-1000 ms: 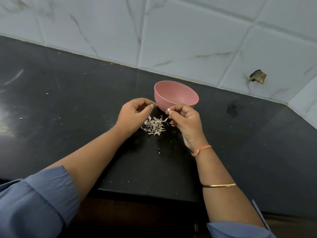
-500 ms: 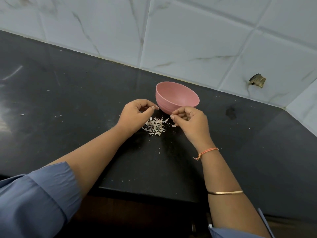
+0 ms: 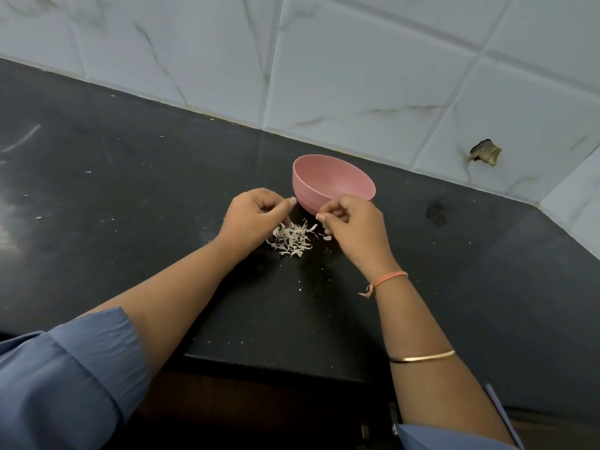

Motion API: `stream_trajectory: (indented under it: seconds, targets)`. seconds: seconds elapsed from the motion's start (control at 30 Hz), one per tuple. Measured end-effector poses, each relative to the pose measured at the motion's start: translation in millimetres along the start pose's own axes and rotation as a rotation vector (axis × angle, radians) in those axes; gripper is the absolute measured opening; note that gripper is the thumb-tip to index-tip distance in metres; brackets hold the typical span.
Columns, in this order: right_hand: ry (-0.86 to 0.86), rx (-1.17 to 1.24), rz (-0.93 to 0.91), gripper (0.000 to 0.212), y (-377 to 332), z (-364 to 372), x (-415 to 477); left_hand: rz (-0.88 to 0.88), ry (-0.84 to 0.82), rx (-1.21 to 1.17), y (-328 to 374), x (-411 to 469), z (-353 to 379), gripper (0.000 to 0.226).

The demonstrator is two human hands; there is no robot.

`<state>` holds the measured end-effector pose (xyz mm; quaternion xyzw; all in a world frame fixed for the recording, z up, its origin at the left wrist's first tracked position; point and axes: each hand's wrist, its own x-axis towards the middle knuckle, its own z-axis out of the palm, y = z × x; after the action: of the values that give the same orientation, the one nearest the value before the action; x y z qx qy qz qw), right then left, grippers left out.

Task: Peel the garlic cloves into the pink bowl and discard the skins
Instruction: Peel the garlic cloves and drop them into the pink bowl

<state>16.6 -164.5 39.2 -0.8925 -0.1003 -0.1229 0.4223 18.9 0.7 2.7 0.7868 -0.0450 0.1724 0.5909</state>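
Head view: a pink bowl (image 3: 311, 193) on a black counter (image 3: 130, 190). Just in front of it lies a pile of garlic skins (image 3: 292, 239), between the left hand (image 3: 256, 216) and right hand (image 3: 354, 225). Both hands are curled, contents hidden. The skins look papery and feather-light, likely best gathered by a gentle pinch.

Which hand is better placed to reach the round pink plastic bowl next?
Right, probably: the right hand overlaps the bowl's near rim; the left hand sits further left, by the papery white garlic skins.
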Motion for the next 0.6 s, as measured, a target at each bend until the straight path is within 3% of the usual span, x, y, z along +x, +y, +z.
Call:
stream_trajectory:
  seconds: [0.07, 0.13, 0.17, 0.3, 0.6]
  targets:
    - [-0.018, 0.382, 0.107, 0.008, -1.0, 3.8, -0.7, 0.017, 0.009, 0.031, -0.7, 0.1, 0.6, 0.027]
    - [-0.054, 0.619, 0.173, 0.007, 1.2, 8.2, -2.8, 0.016, -0.009, 0.003, -0.5, -0.3, 0.2, 0.006]
    - [-0.063, 0.686, 0.197, 0.007, 3.1, 9.9, -3.7, 0.028, -0.023, 0.0, -0.5, -0.6, -0.5, 0.007]
    - [-0.073, 0.771, 0.221, 0.008, 6.7, 12.4, -7.4, 0.079, -0.092, 0.079, 0.7, -2.9, -0.3, 0.028]
    - [-0.113, 0.755, 0.219, 0.008, 4.6, 12.5, -9.7, 0.159, -0.099, 0.025, 2.9, -6.8, 2.4, 0.01]
